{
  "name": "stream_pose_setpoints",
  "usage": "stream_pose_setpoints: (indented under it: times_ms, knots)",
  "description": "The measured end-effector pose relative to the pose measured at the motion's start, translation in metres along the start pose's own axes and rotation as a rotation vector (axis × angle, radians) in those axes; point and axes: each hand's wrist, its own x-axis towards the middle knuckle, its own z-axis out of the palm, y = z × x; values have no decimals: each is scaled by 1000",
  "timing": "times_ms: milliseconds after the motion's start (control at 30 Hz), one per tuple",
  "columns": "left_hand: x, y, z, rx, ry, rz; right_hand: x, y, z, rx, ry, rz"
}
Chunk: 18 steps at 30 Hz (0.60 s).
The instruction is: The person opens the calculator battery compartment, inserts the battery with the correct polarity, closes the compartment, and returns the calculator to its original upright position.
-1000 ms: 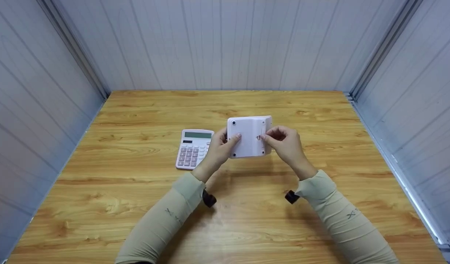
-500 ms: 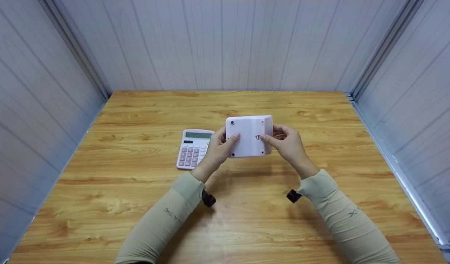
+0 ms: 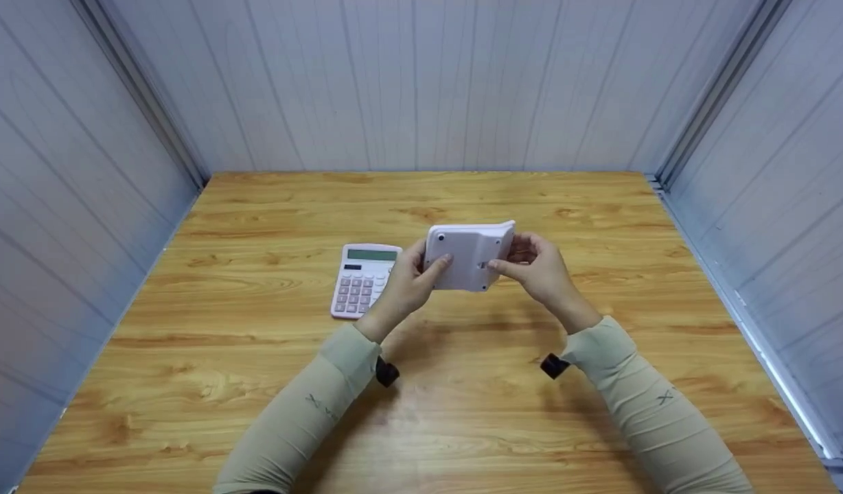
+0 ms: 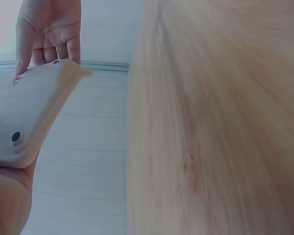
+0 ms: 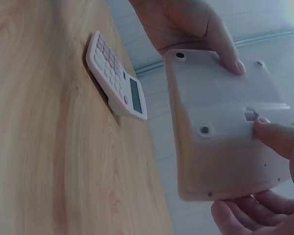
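A white calculator (image 3: 465, 250) is held up above the table with its underside toward me. Round one end my left hand (image 3: 408, 283) grips it, the thumb flat on the back. My right hand (image 3: 541, 273) pinches the thicker end. Its thumb (image 5: 277, 136) presses beside a small notch (image 5: 250, 115) in the back, and its other fingers (image 5: 255, 213) lie along the far edge. Dark round feet or screws show near the corners. The keys and display face away. A second, pinkish-white calculator (image 3: 355, 280) lies face up on the table, partly covered by my left hand.
The wood-grain table (image 3: 257, 384) spreads under both arms. Pale panelled walls (image 3: 421, 82) enclose its back and sides. A small black wrist camera (image 3: 387, 372) sits at the left cuff and another black camera (image 3: 554, 366) at the right.
The held calculator has tilted, its thicker right end turning away and its near edge rising. My right fingers have shifted behind it, the thumb staying by the notch. The lying calculator has stayed put.
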Motion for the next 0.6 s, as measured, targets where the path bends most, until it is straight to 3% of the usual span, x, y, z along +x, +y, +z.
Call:
stream_pose_setpoints:
  times_ms: [333,600]
  knots:
    - [-3,0,-2,221,-64,244,1,5,1,79,-50,-32]
    - [-4,-1,-5,637,-69,491,-3,5,4,172,-54,25]
